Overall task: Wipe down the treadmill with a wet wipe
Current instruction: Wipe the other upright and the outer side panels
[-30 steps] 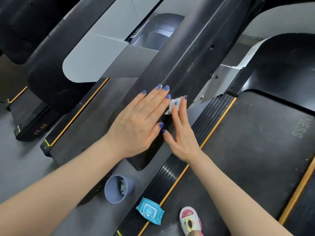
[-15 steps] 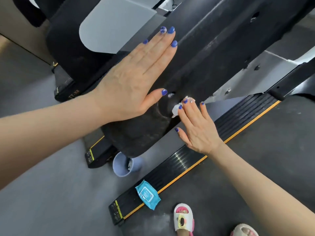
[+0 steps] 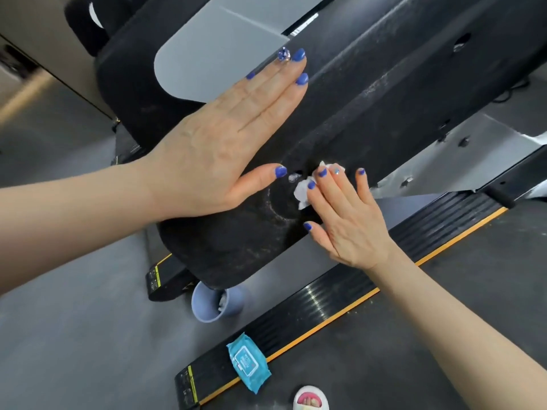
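The left hand [image 3: 219,149] lies flat on the black upright of the treadmill [image 3: 384,93], fingers straight and together, thumb spread out toward the right — it grasps nothing. The right hand [image 3: 346,214] presses a crumpled white wet wipe [image 3: 302,192] against the same dusty black surface, just beside the left thumb; the wipe sits bunched under the fingertips [image 3: 322,173], with only its left part showing, pinned by the fingers rather than closed in a fist. A faint ring-shaped mark and pale dust show on the black panel beneath and around the wipe.

Below the rounded lower end of the upright, a blue-grey cup [image 3: 211,303] stands on the grey floor [image 3: 74,335], with something white crumpled inside it. A turquoise wipe packet [image 3: 248,362] lies across the ribbed side rail [image 3: 340,291] of the treadmill deck, near the rail's rear end, overlapping the orange stripe along the rail's inner edge. At the bottom edge of the view a foot in a white sandal [image 3: 310,399] rests on the dark belt [image 3: 444,321] — only partly seen.
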A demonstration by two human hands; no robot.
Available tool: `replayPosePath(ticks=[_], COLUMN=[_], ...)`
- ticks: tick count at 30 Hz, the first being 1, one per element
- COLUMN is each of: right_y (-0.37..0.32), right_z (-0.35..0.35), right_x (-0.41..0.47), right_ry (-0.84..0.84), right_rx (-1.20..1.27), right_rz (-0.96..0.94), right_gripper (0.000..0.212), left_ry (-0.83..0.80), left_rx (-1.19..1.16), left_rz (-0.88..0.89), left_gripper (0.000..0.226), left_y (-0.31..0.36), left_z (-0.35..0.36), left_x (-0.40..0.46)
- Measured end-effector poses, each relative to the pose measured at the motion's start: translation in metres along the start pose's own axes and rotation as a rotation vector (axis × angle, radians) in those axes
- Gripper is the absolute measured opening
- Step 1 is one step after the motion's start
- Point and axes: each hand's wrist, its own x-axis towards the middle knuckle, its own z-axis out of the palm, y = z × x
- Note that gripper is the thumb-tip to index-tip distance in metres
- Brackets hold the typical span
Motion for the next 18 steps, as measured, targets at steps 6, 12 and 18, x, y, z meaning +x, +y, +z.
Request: replayPosePath(ticks=[6, 12, 18], right_y=[0.023, 0.018, 0.035], right_z=[-0.008, -0.041, -0.067], right_x=[-0.035, 0.036, 0.064], right_ry=[-0.128, 0.004, 0.011], right_rx=[-0.053, 0.035, 0.033], right_rz=[0.066, 0.043, 0.132], right_gripper=[0.063, 0.064, 0.067], left_ry=[-0.017, 0.010, 0.052], left_rx=[-0.026, -0.071, -0.140], left_rz=[-0.014, 0.001, 0.016], left_gripper=[0.082, 0.082, 0.080], left_y=[0.000, 0.005, 0.007], left_z=[0.000, -0.004, -0.011], left_x=[-0.001, 0.000, 0.003])
